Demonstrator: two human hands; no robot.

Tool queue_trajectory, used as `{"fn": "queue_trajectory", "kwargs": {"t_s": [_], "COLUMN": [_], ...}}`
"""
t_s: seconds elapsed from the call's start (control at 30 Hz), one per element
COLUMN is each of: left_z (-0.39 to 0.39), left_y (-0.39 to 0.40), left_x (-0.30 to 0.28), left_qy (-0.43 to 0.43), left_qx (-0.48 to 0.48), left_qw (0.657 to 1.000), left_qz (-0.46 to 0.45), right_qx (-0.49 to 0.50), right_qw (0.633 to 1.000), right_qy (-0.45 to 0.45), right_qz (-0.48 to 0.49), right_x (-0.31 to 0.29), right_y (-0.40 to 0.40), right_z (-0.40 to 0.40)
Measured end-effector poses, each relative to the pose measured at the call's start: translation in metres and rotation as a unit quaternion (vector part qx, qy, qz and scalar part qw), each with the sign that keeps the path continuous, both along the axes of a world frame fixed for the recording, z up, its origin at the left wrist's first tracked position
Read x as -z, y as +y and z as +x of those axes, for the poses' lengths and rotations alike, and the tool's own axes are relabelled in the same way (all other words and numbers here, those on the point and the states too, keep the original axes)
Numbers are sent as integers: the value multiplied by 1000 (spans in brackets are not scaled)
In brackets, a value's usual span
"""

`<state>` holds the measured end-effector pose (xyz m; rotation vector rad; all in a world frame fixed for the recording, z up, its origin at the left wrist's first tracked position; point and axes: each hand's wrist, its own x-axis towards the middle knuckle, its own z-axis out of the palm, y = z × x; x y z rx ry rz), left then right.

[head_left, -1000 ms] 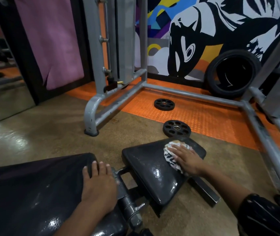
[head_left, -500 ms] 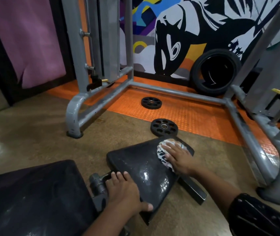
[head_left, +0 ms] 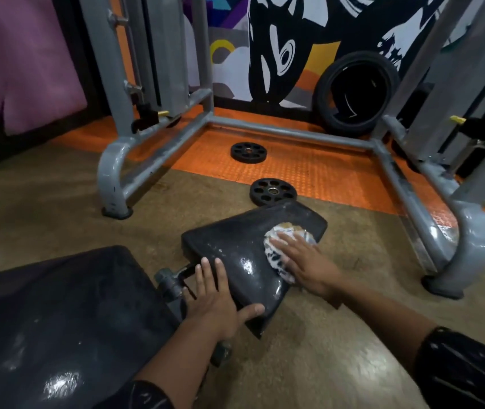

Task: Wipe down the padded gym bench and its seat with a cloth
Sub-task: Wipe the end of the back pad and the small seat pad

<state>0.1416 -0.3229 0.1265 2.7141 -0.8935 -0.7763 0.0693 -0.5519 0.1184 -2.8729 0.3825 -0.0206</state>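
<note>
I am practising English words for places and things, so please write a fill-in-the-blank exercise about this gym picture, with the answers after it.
1. The right hand presses a patterned ____ onto the seat pad.
2. The left hand rests on the near end of the ____ pad.
3. Two black weight plates lie flat on the ____.
4. A black tyre leans against the painted ____.

Missing words: cloth; seat; floor; wall
</note>
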Motion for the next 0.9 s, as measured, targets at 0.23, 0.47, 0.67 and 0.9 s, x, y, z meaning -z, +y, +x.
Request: {"fn": "queue_trajectory", "kwargs": {"t_s": [0.23, 0.47, 0.67, 0.9], "left_z": [-10, -7, -10, -11], "left_y": [7, 13, 12, 8], "left_x": [8, 11, 11, 6], "left_qy": [-17, -29, -42, -45], "left_qx": [5, -1, 2, 11], "left_qw": [1000, 999, 999, 999], "left_qz": [13, 13, 18, 11], "right_qx": [108, -19, 90, 46], "right_qw": [993, 998, 996, 993], "right_qy": [39, -52, -4, -104], "right_qz": [-8, 25, -13, 22], "right_x": [8, 25, 13, 28], "right_y": [18, 18, 19, -19], "right_z": [46, -25, 40, -3]}}
